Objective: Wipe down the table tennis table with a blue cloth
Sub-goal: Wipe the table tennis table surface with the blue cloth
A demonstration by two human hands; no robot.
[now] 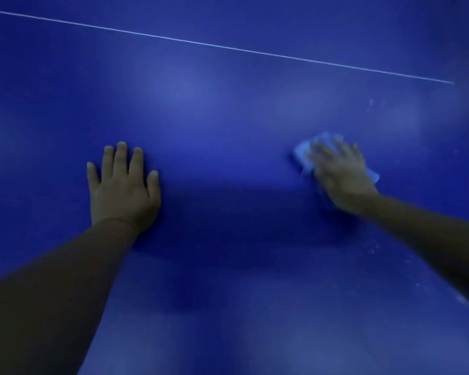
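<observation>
The dark blue table tennis table (228,109) fills the whole view. My left hand (123,185) lies flat on it at the left, fingers straight and spread, palm down. My right hand (341,174) is blurred and presses flat on a light blue cloth (302,152), which lies on the table under the palm. The cloth sticks out past the fingertips on the left and past the hand's right side.
A thin white line (228,48) crosses the table from the upper left down to the right. Pale specks and smears (374,247) mark the surface at the right, beside my right forearm.
</observation>
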